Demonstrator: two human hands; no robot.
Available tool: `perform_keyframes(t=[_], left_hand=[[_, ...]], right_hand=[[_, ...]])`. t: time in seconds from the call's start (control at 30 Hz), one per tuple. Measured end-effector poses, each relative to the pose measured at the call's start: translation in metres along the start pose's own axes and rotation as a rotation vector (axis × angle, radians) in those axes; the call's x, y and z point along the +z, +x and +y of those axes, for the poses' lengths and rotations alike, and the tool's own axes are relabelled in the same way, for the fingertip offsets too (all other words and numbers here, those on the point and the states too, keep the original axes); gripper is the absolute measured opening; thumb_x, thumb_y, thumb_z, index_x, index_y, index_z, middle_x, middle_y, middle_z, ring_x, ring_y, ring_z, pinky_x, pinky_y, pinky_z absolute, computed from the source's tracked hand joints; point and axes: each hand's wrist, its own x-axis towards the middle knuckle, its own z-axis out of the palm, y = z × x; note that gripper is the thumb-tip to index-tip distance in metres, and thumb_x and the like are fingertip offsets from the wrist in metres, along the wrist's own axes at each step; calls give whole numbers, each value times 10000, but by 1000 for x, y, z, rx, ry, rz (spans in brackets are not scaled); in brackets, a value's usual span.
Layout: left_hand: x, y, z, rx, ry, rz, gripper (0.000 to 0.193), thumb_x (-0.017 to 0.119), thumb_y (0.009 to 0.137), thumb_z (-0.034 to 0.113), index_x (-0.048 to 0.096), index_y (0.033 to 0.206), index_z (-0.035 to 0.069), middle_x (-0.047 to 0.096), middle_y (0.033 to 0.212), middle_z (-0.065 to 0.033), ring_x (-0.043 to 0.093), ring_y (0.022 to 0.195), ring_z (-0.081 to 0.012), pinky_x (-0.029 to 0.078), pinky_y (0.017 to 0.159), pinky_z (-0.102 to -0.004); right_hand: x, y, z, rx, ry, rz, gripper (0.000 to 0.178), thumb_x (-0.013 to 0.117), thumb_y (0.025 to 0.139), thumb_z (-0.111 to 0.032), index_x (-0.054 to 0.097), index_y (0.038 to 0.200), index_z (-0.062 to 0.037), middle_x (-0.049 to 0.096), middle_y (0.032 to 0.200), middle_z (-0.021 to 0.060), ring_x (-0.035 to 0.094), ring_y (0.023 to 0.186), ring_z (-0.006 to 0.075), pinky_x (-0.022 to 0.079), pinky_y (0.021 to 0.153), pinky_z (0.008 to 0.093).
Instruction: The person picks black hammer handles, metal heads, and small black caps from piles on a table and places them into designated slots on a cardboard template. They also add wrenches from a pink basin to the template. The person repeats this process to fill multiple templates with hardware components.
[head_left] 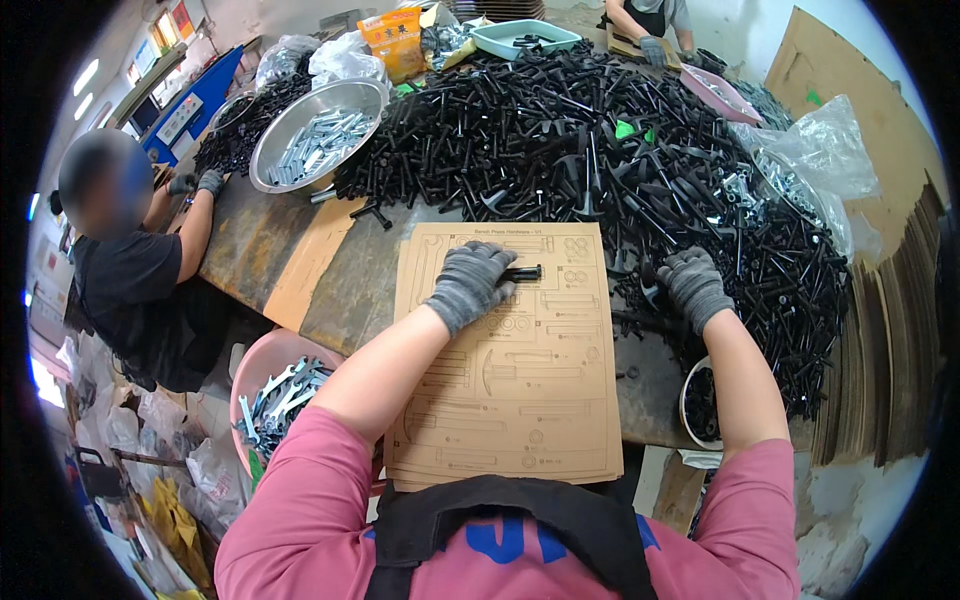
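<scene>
My left hand (pixel 468 285), in a grey knit glove, is closed round a black bolt (pixel 524 273) above a printed cardboard sheet (pixel 560 440). The bolt's shaft sticks out to the right of my fingers. The sheet lies on top of a stack in front of me and shows outline drawings of hardware. At the right, my gloved right hand (pixel 694 285) reaches the near edge of a large heap of black bolts (pixel 480 140). Its fingers are curled over dark parts there; exactly what they grip is hidden.
A steel bowl of silvery fasteners (pixel 262 165) stands left of the heap. A pink tub of wrenches (pixel 240 390) sits lower left, a small white-rimmed bowl (pixel 686 405) near my right forearm. Cardboard sheets (pixel 890 340) stand at right. Co-workers work at left (pixel 135 255) and far right (pixel 655 18).
</scene>
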Motion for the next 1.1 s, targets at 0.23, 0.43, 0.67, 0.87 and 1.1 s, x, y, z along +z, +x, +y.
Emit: perform_keyframes(t=[0.23,0.43,0.67,0.87,1.1], left_hand=[[8,18,9,-22,106,-198,264,615,721,266,623,959,154,605,913,-41,545,892,-229,413,786,-364],[0,11,8,-77,22,-63,318,632,714,254,603,1007,134,591,959,-69,536,930,-248,404,833,-383],[-23,-22,-29,-245,-104,85,326,610,745,214,575,1053,110,575,997,-97,516,965,-269,416,839,-365],[-26,-47,-53,-302,-97,-29,361,626,724,147,555,1075,98,550,1029,-105,521,939,-287,427,823,-367],[0,-40,-61,-225,-79,-22,302,612,714,106,586,1015,104,582,879,-98,549,844,-282,444,775,-354]], right_hand=[[-34,-9,-16,69,297,-7,185,522,763,-172,559,930,-103,556,946,133,575,879,292,478,757,378],[-25,-13,-51,1,315,-295,354,625,721,-320,564,1009,-124,538,952,122,567,917,275,475,777,370],[-19,-13,-51,-32,332,-354,376,647,704,-315,574,1018,-121,556,993,129,553,941,280,462,806,372],[-61,-22,-41,212,396,-24,325,624,705,-181,562,1022,-140,551,1034,116,562,946,267,478,783,365],[-120,-32,-94,213,1300,347,249,665,744,-238,607,915,-68,626,783,63,589,711,153,479,663,276]])
